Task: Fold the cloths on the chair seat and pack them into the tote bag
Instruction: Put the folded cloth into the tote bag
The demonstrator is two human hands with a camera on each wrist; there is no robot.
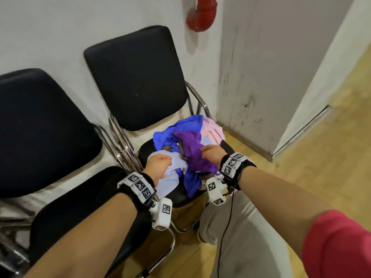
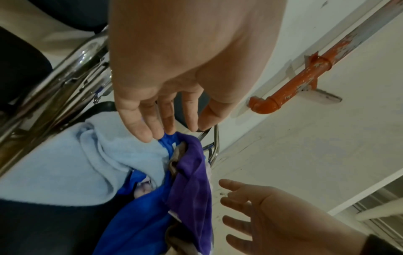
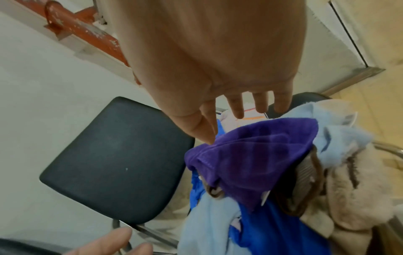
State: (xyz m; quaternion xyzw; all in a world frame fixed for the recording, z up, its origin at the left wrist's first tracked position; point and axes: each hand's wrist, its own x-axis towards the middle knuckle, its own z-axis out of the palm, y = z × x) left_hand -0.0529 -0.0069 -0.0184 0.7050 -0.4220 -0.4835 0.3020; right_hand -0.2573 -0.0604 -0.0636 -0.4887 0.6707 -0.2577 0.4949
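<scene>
A loose pile of cloths lies on the black seat (image 1: 180, 195) of the right chair: a purple cloth (image 1: 192, 149) on top, a royal blue cloth (image 1: 166, 135), a light blue cloth (image 1: 170, 177) at the near left and a pink striped cloth (image 1: 212, 129) at the back. My left hand (image 1: 168, 159) reaches down with straight fingers (image 2: 148, 131) onto the blue and light blue cloth (image 2: 87, 163). My right hand (image 1: 204, 152) hovers open over the purple cloth (image 3: 250, 155), its thumb tip touching it. No tote bag is clearly in view.
A second black chair (image 1: 90, 207) stands close on the left, chrome frames (image 1: 120, 145) between the two. A white wall with a red pipe (image 1: 200, 15) is behind. A wall corner (image 1: 251, 97) and wooden floor (image 1: 321, 157) lie to the right. My trouser leg (image 1: 230, 227) is below.
</scene>
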